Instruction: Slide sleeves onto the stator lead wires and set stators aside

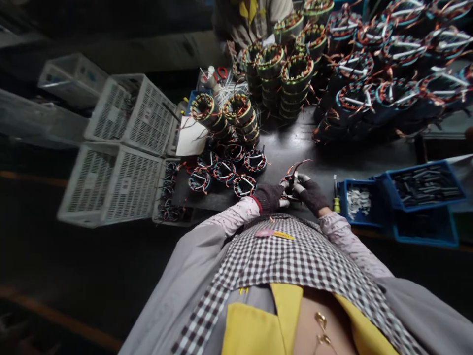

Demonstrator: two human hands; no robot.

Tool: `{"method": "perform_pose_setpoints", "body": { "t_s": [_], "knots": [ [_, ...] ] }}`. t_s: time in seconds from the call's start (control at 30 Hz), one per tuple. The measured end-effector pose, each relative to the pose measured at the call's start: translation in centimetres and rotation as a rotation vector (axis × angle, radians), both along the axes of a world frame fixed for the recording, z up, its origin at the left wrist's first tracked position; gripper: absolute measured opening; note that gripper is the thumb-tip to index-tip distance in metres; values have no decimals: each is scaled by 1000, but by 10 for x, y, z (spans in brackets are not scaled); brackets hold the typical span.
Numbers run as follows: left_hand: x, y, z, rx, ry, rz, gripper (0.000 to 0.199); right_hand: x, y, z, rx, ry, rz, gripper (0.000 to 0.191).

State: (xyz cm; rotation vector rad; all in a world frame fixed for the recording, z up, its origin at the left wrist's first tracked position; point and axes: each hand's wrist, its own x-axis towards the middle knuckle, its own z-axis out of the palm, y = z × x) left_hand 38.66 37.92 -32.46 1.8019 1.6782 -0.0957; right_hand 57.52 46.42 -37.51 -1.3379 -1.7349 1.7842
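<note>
Both hands wear dark gloves with pale fingertips and meet at the table's front edge, around a small wire-wound ring (288, 183). My left hand (271, 196) grips the ring from the left, its fingers closed on it. From the right, my right hand (311, 191) pinches at the ring's upper side, where reddish and dark wires stick up; exactly what its fingertips hold is too small to make out. Left of my hands, several similar rings with white ties, such as one wound ring (244, 186), lie on the dark metal table (291, 143).
Stacks of wound rings (296, 74) stand at the back and right. Blue bins (364, 202) and a yellow-handled screwdriver (336, 197) are on the right. White crates (136, 118) stand left. Another person (240, 24) is across the table.
</note>
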Motion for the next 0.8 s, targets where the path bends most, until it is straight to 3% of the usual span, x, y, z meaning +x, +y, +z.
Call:
{"method": "perform_pose_setpoints", "body": {
  "t_s": [0.13,0.3,0.4,0.5,0.57,0.67,0.8],
  "knots": [
    [3,2,-2,48,57,-98,39,-3,5,-3,-67,13,-41,51],
    [17,9,7,-36,121,-31,35,-1,4,-3,-23,-27,-19,43],
    [17,4,11,-104,-114,117,32,-5,3,-5,53,-152,-43,44],
    [11,-7,12,-151,-482,289,44,-6,1,-5,93,-193,-84,36],
    [6,-13,9,-151,-681,453,50,-2,0,0,4,-43,-84,29],
    [6,-15,1,-170,-873,687,53,14,-5,14,-175,218,-52,36],
    [18,-10,-8,-165,-921,653,50,29,-10,38,-217,306,-7,51]
  ]
}}
